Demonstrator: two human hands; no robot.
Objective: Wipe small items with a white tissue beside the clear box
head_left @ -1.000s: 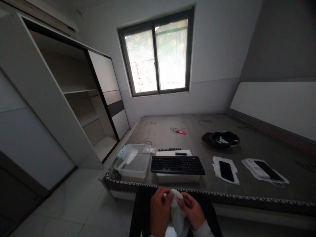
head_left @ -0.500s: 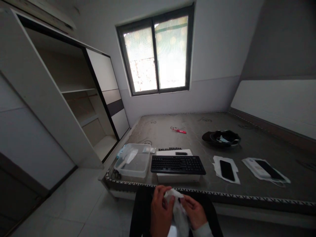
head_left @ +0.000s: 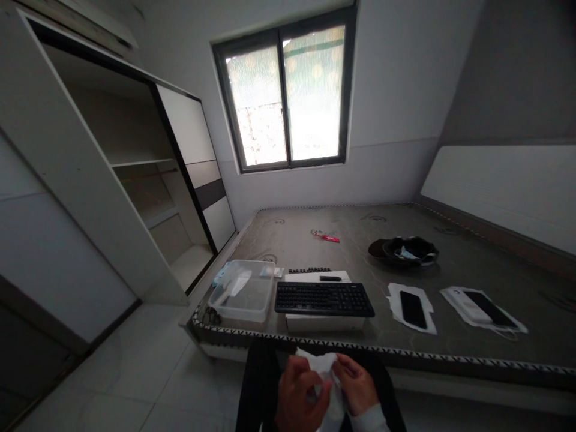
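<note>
Low in the head view, above my dark-trousered lap, both hands work at a crumpled white tissue [head_left: 323, 362]. My left hand [head_left: 297, 396] is closed, its fingers curled and its thumb pressed toward the tissue's left side. On the other side my right hand [head_left: 357, 387] pinches the tissue's upper right edge between thumb and fingers. The lower part of the tissue hangs between the palms, partly hidden by the left hand. Just beyond the hands, a black keyboard [head_left: 324, 299] rests on a white box [head_left: 326, 324] at the bed's edge.
On the bare mattress [head_left: 288, 240] stand a clear plastic bin [head_left: 252, 309] at left and a dark cap [head_left: 405, 252] at right. One phone [head_left: 413, 309] lies on white tissue; another phone [head_left: 490, 309] lies beside a white device. A red item [head_left: 330, 239] lies farther back.
The tissue's top edge is spread wider between my hands. My left hand has shifted slightly right and down, its fingers more curled. My right hand stays nearly in place.
</note>
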